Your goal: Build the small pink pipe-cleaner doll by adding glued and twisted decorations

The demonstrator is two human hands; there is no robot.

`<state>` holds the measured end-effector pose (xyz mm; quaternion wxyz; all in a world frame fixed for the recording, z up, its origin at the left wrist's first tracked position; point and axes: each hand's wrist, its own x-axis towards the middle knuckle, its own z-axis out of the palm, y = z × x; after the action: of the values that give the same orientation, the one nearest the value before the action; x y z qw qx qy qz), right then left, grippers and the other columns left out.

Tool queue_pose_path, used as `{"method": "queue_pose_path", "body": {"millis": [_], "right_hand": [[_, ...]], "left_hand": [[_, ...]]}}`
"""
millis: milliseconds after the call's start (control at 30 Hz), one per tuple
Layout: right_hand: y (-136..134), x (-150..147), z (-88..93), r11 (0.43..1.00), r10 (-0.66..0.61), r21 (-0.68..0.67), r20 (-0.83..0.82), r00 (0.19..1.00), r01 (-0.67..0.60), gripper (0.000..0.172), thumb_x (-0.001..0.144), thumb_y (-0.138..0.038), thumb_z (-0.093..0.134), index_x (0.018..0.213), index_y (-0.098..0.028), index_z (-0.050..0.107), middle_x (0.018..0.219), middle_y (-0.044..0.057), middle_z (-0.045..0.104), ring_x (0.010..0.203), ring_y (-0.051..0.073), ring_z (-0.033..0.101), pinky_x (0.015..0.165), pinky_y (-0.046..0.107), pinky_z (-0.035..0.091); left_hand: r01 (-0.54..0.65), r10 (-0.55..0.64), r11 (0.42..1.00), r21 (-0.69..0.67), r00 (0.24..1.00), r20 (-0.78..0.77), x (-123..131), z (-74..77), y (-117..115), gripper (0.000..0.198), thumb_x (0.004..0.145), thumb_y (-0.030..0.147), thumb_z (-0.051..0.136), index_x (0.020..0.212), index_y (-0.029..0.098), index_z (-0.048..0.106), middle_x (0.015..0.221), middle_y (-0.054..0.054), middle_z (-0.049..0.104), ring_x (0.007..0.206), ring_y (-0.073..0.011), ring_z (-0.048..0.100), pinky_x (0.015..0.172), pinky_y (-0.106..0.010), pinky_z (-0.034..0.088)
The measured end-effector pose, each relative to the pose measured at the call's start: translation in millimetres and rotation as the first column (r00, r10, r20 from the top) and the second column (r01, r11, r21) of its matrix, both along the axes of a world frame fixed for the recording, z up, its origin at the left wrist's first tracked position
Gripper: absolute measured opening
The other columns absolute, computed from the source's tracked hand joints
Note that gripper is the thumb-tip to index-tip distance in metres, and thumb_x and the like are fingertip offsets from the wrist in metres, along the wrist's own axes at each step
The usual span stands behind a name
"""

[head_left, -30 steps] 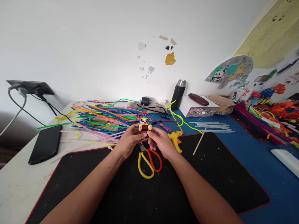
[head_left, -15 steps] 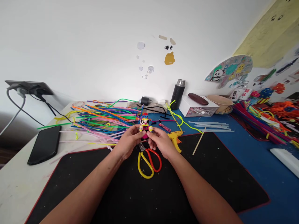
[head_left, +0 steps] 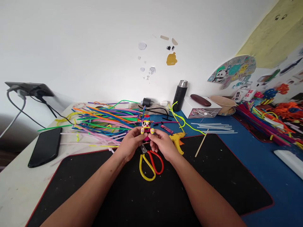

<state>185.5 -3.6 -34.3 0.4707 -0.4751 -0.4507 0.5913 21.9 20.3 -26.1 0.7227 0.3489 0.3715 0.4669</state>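
A small colourful doll figurine [head_left: 147,124], with a white face, black eye patches and a blue and red headpiece, is held upright between both hands. My left hand [head_left: 132,141] pinches its lower left side, and my right hand [head_left: 162,142] pinches the lower right. Fingers and thumbs cover part of its pink body. Just below the hands lie scissors [head_left: 151,165] with one yellow and one red handle, their blades partly hidden. Right of my right hand rests a yellow glue gun [head_left: 177,142].
Colourful pipe cleaners [head_left: 104,118] spread at the back left, near a black phone [head_left: 45,147]. Behind stand a black thermos [head_left: 180,96] and a white box [head_left: 201,108]. Glue sticks [head_left: 213,126] and a thin wooden stick [head_left: 201,143] lie right. A black mat [head_left: 213,176] covers the front.
The doll's head has tipped slightly, its face turning a little more toward me. Both hands keep nearly the same place and hold.
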Motion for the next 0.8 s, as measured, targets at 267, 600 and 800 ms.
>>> {"method": "queue_pose_path", "body": {"millis": [267, 600, 800], "right_hand": [[2.9, 1.8, -4.6, 1.0, -0.022, 0.003, -0.038, 0.999, 0.023, 0.042, 0.084, -0.054, 0.077, 0.106, -0.02, 0.067, 0.06, -0.005, 0.063, 0.044, 0.011, 0.055, 0.04, 0.021, 0.037], [4.4, 2.9, -5.0, 1.0, -0.027, 0.012, -0.02, 0.999, 0.027, 0.041, 0.083, -0.056, 0.076, 0.098, -0.019, 0.066, 0.06, -0.006, 0.062, 0.043, 0.01, 0.055, 0.039, 0.02, 0.037], [5.7, 4.5, -6.3, 0.999, -0.045, -0.003, -0.032, 0.998, 0.045, 0.044, 0.08, -0.057, 0.079, 0.098, -0.019, 0.067, 0.059, -0.005, 0.063, 0.043, 0.01, 0.056, 0.038, 0.02, 0.036]], "left_hand": [[-0.001, 0.003, 0.999, -0.032, 0.998, 0.06, -2.6, 0.0, 2.8, 0.038, 0.063, 0.024, 0.098, 0.092, 0.018, 0.075, 0.097, -0.004, 0.076, 0.083, -0.0169, 0.07, 0.078, -0.032, 0.061], [0.053, -0.053, 0.999, -0.009, 0.997, 0.051, -3.8, -2.8, 3.6, 0.039, 0.065, 0.026, 0.1, 0.097, 0.018, 0.079, 0.102, -0.006, 0.077, 0.085, -0.0169, 0.072, 0.08, -0.03, 0.062], [0.121, -0.121, 0.993, 0.006, 0.991, 0.051, -5.0, 0.2, 3.3, 0.039, 0.065, 0.018, 0.097, 0.099, 0.016, 0.079, 0.097, -0.007, 0.078, 0.086, -0.0189, 0.073, 0.085, -0.033, 0.061]]}}
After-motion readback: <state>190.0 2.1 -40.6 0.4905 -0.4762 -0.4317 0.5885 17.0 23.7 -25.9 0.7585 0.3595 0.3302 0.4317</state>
